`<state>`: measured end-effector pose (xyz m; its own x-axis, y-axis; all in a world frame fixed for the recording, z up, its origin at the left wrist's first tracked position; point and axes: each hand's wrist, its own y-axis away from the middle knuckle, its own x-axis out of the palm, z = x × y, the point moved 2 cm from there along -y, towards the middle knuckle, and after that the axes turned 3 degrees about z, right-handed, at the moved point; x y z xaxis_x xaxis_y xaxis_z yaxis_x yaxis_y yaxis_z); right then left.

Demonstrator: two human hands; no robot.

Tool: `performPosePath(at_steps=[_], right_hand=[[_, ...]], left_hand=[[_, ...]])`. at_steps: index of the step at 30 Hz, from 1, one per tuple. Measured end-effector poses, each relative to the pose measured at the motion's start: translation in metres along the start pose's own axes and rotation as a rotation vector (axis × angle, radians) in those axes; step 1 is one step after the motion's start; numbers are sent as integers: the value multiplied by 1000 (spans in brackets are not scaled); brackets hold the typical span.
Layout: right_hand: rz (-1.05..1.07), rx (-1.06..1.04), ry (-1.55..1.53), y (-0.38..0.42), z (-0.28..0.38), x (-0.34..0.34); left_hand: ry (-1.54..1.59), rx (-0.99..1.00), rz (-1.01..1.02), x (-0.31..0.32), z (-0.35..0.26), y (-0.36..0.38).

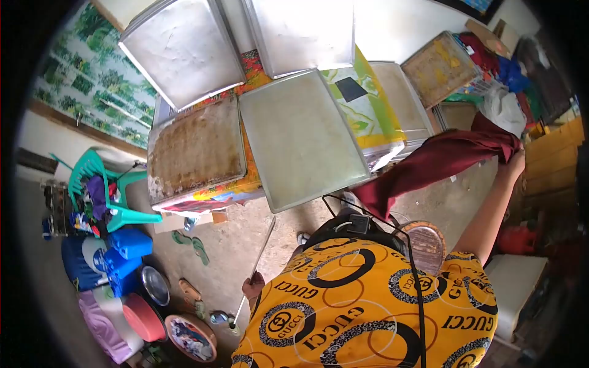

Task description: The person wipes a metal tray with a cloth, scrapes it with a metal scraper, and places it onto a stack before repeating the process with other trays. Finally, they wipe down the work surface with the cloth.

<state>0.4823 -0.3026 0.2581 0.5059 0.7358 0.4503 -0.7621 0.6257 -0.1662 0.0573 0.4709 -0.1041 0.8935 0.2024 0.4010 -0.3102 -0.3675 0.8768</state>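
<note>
My right hand [516,164] is stretched far out to the right, fingers closed on one end of a dark red cloth [438,161]. The cloth hangs in a long swathe toward my waist, its lower end near the front corner of a pale metal baking tray [305,138]. Low at my left side, my left hand [253,286] is closed around a thin pale stick [262,248], which slants from the tray's front edge down to the floor. My fingers there are partly hidden.
A browned baking tray [197,150] lies on the table's left. Two shiny trays [184,52] stand upright behind. More trays [438,67] lean at the right. A green chair [132,184] with clothes, a pink basin [144,316] and a round wooden stool [423,245] stand around me.
</note>
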Motion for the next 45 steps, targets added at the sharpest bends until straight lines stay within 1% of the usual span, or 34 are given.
performPosePath(at_steps=[1, 2, 3, 4, 5, 6, 7, 8, 9, 11, 13, 15, 16, 17, 18, 19, 20, 21, 22, 23, 24, 25, 26, 28, 29, 30, 32, 34, 35, 38, 40, 41, 43, 45], right_hand=[[96, 5, -38, -4, -4, 18], [7, -14, 45, -11, -6, 32], [109, -4, -22, -17, -7, 50], [99, -32, -30, -25, -6, 67], [89, -60, -37, -32, -7, 85], [245, -96, -13, -53, -9, 97], [228, -130, 49, -57, -4, 124], [262, -164, 23, -74, -7, 140], [288, -195, 0, -90, -12, 153], [212, -374, 120, -125, -26, 180], [124, -554, 240, -158, -45, 205], [171, -842, 1465, -179, -76, 239], [165, -955, 1621, -171, -106, 259], [291, -934, 1686, -132, -129, 285], [424, -908, 1741, -91, -152, 312], [743, -699, 1537, -86, -200, 323], [1030, -464, 1245, -55, -252, 324], [1240, -152, 952, -22, -302, 324], [1551, -209, 940, 32, -316, 336], [1393, 619, 885, 71, -318, 321], [1479, 836, 857, 88, -366, 299], [1342, 892, 850, 110, -371, 291], [1200, 943, 837, 134, -370, 288], [1156, 845, 843, 151, -355, 296], [1121, 798, 844, 156, -347, 298], [1097, 790, 846, 160, -342, 300], [1053, 767, 855, 163, -337, 304], [1093, 880, 699, 161, -358, 301], [1115, 933, 619, 160, -370, 300], [994, 1165, 425, 168, -357, 311], [949, 1146, 345, 172, -340, 315], [925, 1132, 306, 173, -331, 315], [952, 969, 282, 170, -319, 313], [969, 803, 298, 162, -306, 314]], left_hand=[[-38, 19, -24, -5, 0, 3], [-72, 39, -48, -8, -2, 5], [-104, 60, -71, -10, 1, 9], [-38, 117, -94, -12, 8, 17], [99, 81, -97, -11, 14, 25], [129, 117, -103, -12, 22, 32], [158, 154, -110, -15, 33, 40], [192, 190, -162, -18, 45, 49], [222, 273, -190, -16, 62, 65], [254, 297, 2, -26, 89, 83], [293, 354, -117, -21, 118, 101], [328, 391, -210, -22, 148, 125], [345, 400, -235, -22, 161, 134], [361, 409, -254, -21, 172, 141], [376, 397, -342, -20, 184, 147], [410, 383, -339, -22, 195, 154], [418, 349, -280, -26, 205, 159], [426, 315, -224, -32, 214, 162], [448, 291, -239, -41, 223, 162], [465, 278, -251, -50, 232, 163], [483, 266, -259, -48, 241, 167], [502, 254, -262, -49, 248, 167], [547, 272, -349, -48, 255, 168], [-117, 587, -481, -53, 278, 166], [206, 406, -315, -63, 274, 155], [528, 195, -220, -70, 271, 147], [164, 285, -336, -49, 269, 151], [6, 301, -307, -41, 269, 149], [68, 265, -249, -39, 269, 145], [294, 93, 16, -44, 263, 132], [354, 70, -24, -41, 260, 117], [410, 10, 158, -42, 257, 116], [345, 47, 326, -41, 253, 113], [205, 107, 94, -46, 249, 108]])
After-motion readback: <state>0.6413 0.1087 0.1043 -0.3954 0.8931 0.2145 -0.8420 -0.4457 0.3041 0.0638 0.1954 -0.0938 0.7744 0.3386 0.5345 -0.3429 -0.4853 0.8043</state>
